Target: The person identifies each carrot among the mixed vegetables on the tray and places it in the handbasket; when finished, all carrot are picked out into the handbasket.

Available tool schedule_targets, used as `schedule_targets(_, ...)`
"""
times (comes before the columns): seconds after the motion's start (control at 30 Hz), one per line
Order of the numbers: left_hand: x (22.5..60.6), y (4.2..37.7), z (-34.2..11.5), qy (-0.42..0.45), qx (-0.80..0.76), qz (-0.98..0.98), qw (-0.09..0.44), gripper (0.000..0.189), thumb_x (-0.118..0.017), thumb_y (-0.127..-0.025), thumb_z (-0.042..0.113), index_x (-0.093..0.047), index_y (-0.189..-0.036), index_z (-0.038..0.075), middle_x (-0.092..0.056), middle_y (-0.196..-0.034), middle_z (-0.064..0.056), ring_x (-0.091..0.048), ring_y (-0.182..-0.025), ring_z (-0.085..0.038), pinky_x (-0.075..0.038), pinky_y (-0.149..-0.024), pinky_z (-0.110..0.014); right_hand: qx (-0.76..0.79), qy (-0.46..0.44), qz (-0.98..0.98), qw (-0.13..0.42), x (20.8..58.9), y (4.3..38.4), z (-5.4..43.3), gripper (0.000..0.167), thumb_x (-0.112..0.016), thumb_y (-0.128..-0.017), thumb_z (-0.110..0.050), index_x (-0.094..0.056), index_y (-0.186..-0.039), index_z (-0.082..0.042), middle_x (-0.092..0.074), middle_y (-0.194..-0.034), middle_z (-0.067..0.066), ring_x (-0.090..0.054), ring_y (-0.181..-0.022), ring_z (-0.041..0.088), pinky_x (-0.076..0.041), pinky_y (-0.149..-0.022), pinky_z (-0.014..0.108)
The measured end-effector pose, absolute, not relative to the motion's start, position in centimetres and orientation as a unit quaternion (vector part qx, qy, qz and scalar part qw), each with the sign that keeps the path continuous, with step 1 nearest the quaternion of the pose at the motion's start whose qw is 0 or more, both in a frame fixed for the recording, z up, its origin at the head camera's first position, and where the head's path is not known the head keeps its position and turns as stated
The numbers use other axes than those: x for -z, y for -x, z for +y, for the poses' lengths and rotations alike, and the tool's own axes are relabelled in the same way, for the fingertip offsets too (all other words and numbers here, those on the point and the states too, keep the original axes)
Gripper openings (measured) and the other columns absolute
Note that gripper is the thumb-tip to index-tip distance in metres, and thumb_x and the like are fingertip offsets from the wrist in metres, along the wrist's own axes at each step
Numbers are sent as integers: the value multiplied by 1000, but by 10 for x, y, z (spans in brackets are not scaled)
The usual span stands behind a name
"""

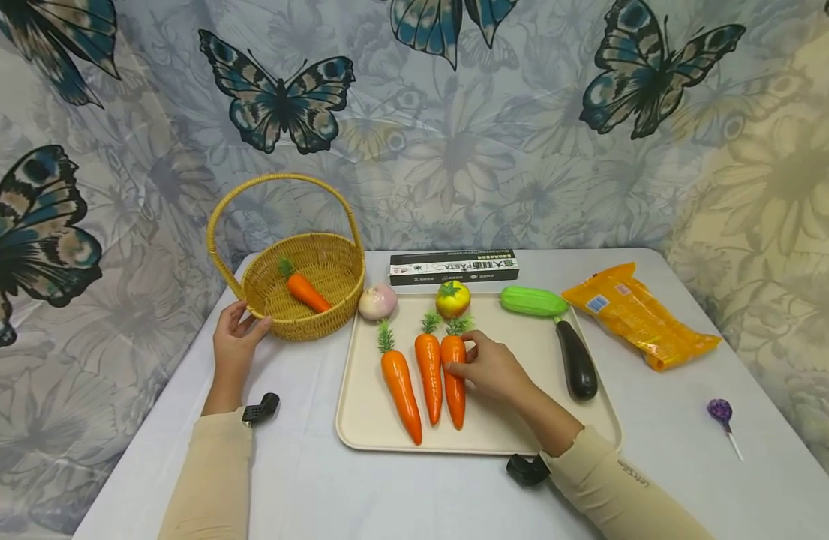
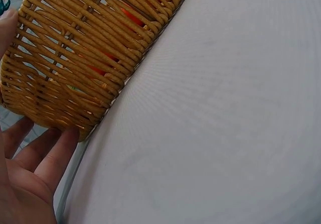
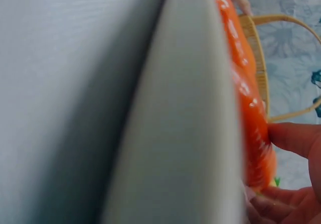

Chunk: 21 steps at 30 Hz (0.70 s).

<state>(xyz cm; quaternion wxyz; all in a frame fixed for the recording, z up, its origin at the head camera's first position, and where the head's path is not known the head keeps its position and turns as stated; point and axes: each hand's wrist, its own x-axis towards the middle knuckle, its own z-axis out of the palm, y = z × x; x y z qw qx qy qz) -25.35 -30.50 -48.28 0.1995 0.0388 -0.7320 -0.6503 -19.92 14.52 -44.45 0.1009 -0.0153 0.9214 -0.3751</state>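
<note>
On the tray [image 1: 367, 435], the rightmost carrot [image 1: 458, 394] lay lengthwise, leafy top at the far end and tip nearer, its right side toward the right hand [image 1: 494, 369], whose fingers pinched it; well apart, the left hand [image 1: 235, 341] gripped the wicker basket [image 1: 313, 327], left of the tray

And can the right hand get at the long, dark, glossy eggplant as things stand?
Probably yes: the eggplant lies near the right hand, with nothing visible between. First, though, the hand should likely release the tapered orange carrot it pinches.
</note>
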Motion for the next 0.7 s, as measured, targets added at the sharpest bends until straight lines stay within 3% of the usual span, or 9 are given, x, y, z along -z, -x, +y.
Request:
schedule_targets(0.2, 480, 252, -302, -36, 652, -730, 204, 65, -76, -85, 10, -43, -140, 4, -38, -150, -12, -45, -130, -35, -49, -89, -18, 453, 8, 885, 105, 433, 199, 149, 65, -77, -81, -26, -47, -138, -15, -60, -110, 12, -64, -65, 21, -56, -55, 33)
schedule_targets(0.33, 473, 249, -303, -33, 661, -722, 202, 65, -76, -85, 7, -43, -140, 2, -38, -150, -15, -43, -131, -38, -50, -89, -18, 469, 46, 877, 90, 421, 206, 145, 66, -77, -83, -25, -45, -139, -17, -59, -114, 13, -66, -64, 24, -57, -56, 34)
schedule_targets(0.5, 462, 244, -299, -33, 662, -723, 194, 66, -77, -84, 6, -41, -139, -2, -36, -149, -20, -43, -130, -40, -51, -88, -19, 489, 90, 864, 86, 406, 221, 134, 65, -77, -83, -24, -45, -140, -19, -59, -117, 13, -67, -73, 27, -58, -58, 35)
schedule_targets(0.7, 467, 247, -300, -45, 660, -727, 185, 67, -77, -84, 8, -42, -140, 1, -36, -150, -17, -44, -131, -37, -50, -89, -20, 516, 110, 845, 86, 400, 235, 115, 64, -77, -84, -21, -44, -140, -18, -60, -119, 13, -64, -90, 26, -60, -61, 39)
